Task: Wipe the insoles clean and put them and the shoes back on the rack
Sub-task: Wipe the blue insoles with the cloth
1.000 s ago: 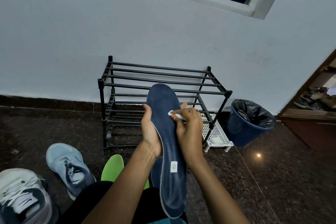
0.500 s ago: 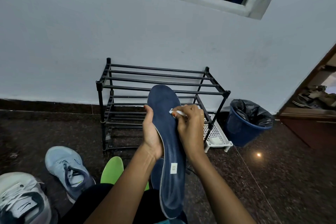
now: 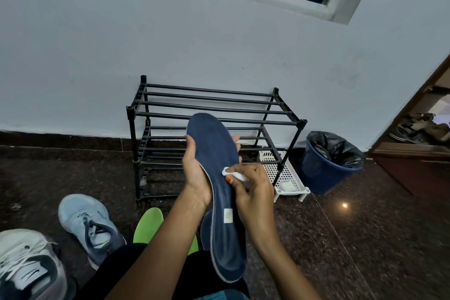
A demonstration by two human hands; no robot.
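My left hand grips a dark blue insole from behind, toe end up, in front of the black shoe rack. My right hand pinches a small white wipe against the insole's middle. A green insole lies on the floor below my arms, and the tip of another blue insole shows behind the held one. A light blue shoe and a white and grey shoe stand on the floor at the lower left.
The rack stands against a white wall and holds no shoes. A white perforated tray lies beside its right leg. A blue bin with a black liner is further right. A brown cabinet is at the right edge.
My right hand has slid the wipe down the insole from near the toe area to its middle. The left hand keeps its hold on the insole.
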